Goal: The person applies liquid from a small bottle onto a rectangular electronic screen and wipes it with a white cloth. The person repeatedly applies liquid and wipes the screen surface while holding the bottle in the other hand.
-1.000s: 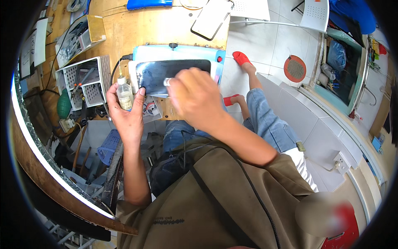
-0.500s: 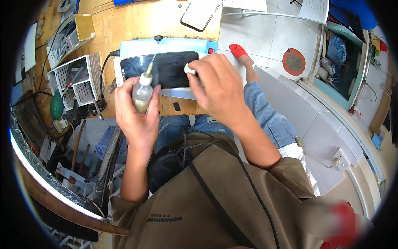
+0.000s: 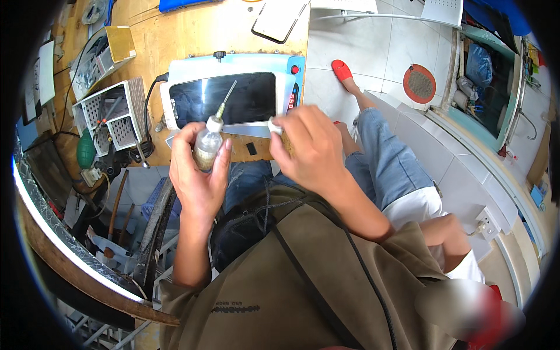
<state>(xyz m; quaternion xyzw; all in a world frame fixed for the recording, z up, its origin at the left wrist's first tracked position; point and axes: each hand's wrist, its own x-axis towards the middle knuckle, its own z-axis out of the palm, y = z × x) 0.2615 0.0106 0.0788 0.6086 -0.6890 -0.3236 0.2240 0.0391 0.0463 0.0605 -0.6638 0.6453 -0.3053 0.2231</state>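
Note:
My left hand (image 3: 197, 181) is wrapped round a clear squeeze bottle (image 3: 207, 150) with a white top and a thin metal needle tip. The bottle stands nearly upright, its needle pointing up and slightly right. In my right hand (image 3: 312, 149) a small white cap (image 3: 275, 126) is pinched between thumb and fingers, apart from the bottle. Beyond both hands a black phone screen (image 3: 251, 98) lies face up on a light-blue and white heating-plate machine (image 3: 192, 65). The machine has a black knob, a red button and a lit red display. Needle and left hand overlap part of the screen.
White perforated bins (image 3: 119, 133) with tools and a green blower bulb (image 3: 85, 149) stand at the left. A phone frame (image 3: 280, 36) lies at the table's far edge. To the right sits another person in jeans (image 3: 388, 154) with a red slipper (image 3: 341, 69).
My right hand with the cap has come lower, away from the screen. The bottle sits a little lower and further right. At the right, the other person's bare arm now shows.

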